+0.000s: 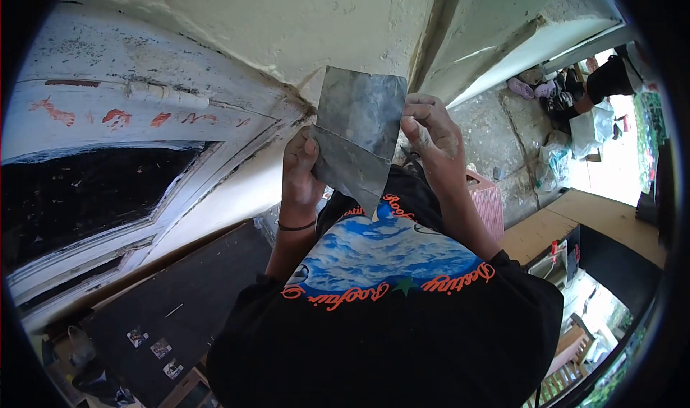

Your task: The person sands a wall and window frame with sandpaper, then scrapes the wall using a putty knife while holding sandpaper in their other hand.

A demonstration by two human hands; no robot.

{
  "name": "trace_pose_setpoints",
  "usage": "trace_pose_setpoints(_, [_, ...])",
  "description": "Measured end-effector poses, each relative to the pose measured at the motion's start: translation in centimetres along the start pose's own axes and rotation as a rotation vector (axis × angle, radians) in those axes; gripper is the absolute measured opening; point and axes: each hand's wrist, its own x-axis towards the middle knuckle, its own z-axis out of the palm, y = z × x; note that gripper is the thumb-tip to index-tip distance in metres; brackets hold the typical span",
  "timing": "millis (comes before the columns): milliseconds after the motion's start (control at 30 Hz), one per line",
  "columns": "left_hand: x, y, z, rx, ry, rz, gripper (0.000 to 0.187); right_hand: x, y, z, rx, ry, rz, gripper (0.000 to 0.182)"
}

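In the head view, a dark grey sheet of sandpaper (361,110) is held up before my chest, close to the wall. Creases run across it, its lower part is bent at an angle, and pale dust smears its face. My left hand (302,162) grips the left edge, thumb on the front. On the opposite edge, my right hand (435,133) pinches the sheet between thumb and curled fingers. Dust marks the fingers of both hands.
A white painted frame (165,117) with flaking paint and reddish smears stands left. The cream wall (316,20) rises ahead. A black tabletop (172,300) is lower left. Rightward are a pink plastic item (487,210), plastic bags (553,160), shoes (550,88) and another person's leg (609,81).
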Motion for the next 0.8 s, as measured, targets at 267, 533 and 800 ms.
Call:
trace_pose_setpoints(267, [0.6, 0.7, 0.3, 0.115, 0.037, -0.017, 0.033, 1.6, -0.3, 0.9, 0.352, -0.196, 0.153, 0.019])
trace_pose_setpoints(533, [1.4, 0.4, 0.6, 0.003, 0.006, -0.306, 0.032, 3.5, -0.7, 1.4, 0.474, -0.278, -0.038, 0.019])
trace_pose_setpoints(800, [3.1, 1.4, 3.0, -0.022, -0.199, -0.499, 0.034, 4.2, -1.2, 0.6, 0.593, -0.268, -0.026, 0.016])
